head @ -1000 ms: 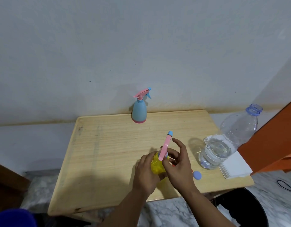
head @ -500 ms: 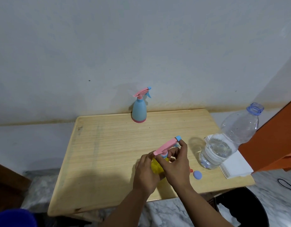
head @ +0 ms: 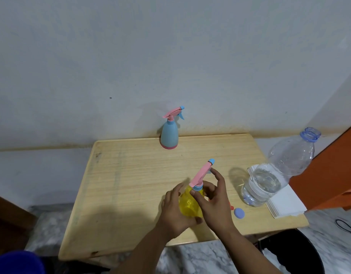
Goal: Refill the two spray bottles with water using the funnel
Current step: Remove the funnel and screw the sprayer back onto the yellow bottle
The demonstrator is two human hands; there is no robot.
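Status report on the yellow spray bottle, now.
Left hand grips yellow spray bottle, upright on table. Right hand pinches its pink spray head at the collar. Open water bottle close right, clear of hands.

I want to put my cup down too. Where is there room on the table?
The left half of the wooden table is bare, from the blue spray bottle down to the near edge. It is crowded on the right, around the yellow spray bottle and water bottle.

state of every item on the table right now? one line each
yellow spray bottle: upright, spray head on, left hand grips body
right hand: fingers on spray head
blue spray bottle: upright, head on, untouched
water bottle: uncapped, partly full
blue cap: off, lying on table
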